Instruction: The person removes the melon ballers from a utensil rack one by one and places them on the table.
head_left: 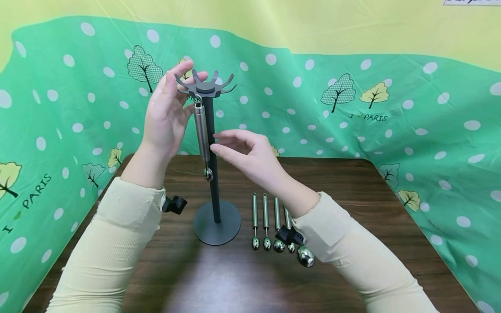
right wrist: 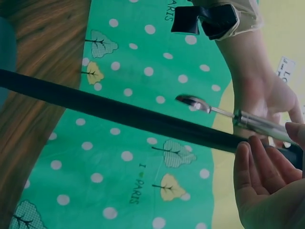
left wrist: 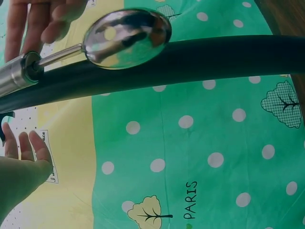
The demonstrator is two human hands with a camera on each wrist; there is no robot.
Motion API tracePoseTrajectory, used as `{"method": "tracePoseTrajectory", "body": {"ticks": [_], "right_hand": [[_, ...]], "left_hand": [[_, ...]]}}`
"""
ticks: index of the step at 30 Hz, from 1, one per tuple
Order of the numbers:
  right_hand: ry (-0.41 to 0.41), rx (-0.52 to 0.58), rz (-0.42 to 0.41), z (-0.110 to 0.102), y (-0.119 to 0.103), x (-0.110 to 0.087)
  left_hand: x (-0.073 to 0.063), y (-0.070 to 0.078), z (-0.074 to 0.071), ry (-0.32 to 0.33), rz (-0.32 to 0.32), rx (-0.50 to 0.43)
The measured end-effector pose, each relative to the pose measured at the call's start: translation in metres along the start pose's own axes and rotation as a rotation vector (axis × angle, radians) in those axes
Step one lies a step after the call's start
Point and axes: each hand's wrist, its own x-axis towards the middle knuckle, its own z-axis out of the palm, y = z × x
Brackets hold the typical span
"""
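Observation:
A steel melon baller (head_left: 201, 132) with an oval bowl (left wrist: 128, 39) hangs bowl-down by its handle loop from a hook of the dark grey rack (head_left: 205, 88). My left hand (head_left: 167, 108) is up at the rack's left side, its fingers spread at the hooks, partly behind them. Beside the pole, just right of the hanging handle, my right hand (head_left: 248, 152) has its fingers and thumb extended and loosely curved, with nothing between them. In the right wrist view the right hand's fingers (right wrist: 259, 162) overlap the pole (right wrist: 119, 112).
The rack's round base (head_left: 217, 232) stands on the dark wooden table (head_left: 336, 187). Right of it several steel scoops (head_left: 266, 217) lie in a row, handles away, partly under my right forearm. A green patterned cloth (head_left: 293, 108) hangs behind and at both sides.

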Motion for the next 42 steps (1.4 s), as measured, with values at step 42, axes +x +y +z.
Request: {"method": "tracePoseTrajectory", "body": {"ticks": [42], "right_hand": [[0.05, -0.118, -0.249, 0.021, -0.027, -0.001]], "left_hand": [[-0.004, -0.003, 0.0, -0.009, 0.07, -0.041]]}}
